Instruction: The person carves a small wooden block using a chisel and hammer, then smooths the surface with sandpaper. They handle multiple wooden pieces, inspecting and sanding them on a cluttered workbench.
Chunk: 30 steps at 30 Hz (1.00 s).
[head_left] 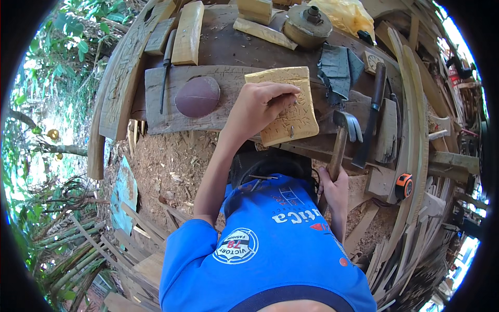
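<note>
A pale yellow wooden block (275, 137) with rounded corners lies at the near edge of the bench, its face covered in many short dark marks. Over its upper half rests my left hand (258, 106), thumb and fingers pinched together; whatever they may hold is hidden. A small upright metal piece (292, 130) stands near the block's lower edge. Lower right, my right hand (334, 186) is wrapped round the wooden handle of a claw hammer (348, 125). The hammer's head is up, just right of the block and apart from it.
On the bench sit a round maroon disc (197, 96), a long thin dark tool (167, 73), wood blocks (188, 34), a heavy round metal part (307, 26), a grey-blue cloth (338, 70) and a machete-like blade (371, 114). An orange tape measure (404, 185) is at right. Wood scraps surround me.
</note>
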Motion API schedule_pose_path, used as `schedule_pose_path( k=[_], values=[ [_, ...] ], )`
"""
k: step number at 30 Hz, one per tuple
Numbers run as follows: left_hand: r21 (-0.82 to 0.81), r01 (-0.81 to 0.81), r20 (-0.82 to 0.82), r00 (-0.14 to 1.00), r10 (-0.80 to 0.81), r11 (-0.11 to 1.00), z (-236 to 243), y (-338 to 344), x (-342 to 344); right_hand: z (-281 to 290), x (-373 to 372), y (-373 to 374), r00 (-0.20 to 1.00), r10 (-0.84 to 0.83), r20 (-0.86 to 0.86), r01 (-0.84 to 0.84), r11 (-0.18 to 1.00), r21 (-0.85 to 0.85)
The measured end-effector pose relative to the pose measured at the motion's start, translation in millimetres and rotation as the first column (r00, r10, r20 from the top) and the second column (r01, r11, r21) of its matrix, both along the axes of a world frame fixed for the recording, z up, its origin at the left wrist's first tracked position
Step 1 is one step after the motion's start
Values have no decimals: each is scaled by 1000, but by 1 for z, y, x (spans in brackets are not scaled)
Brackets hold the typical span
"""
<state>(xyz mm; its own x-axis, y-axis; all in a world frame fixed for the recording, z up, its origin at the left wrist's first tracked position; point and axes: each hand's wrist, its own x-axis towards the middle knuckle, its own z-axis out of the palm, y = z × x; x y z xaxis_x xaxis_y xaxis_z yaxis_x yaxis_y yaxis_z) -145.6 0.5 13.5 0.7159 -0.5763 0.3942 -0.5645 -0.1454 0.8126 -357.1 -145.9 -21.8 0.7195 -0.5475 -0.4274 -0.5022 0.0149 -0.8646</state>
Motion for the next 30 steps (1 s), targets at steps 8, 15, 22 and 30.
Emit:
schedule_pose_path(
  k=[8, 15, 22, 30],
  values=[
    [-11, 9, 43, 999, -9, 1000, 0, 0, 0, 4, 1, 1, 1000, 9, -8, -9, 1000, -10],
    [16, -21, -68, 997, 22, 1000, 2, -1, -2, 53, 0, -5, 981, 191, -17, -189, 976, 107],
    [-58, -31, -110, 994, 24, 998, -8, 0, -3, 127, 13, -1, 868, 474, 148, -428, 865, -260],
    [-24, -45, -108, 993, 43, 999, -2, -1, -4, 128, 39, 7, 872, 486, -49, -488, 864, -123]
  ],
)
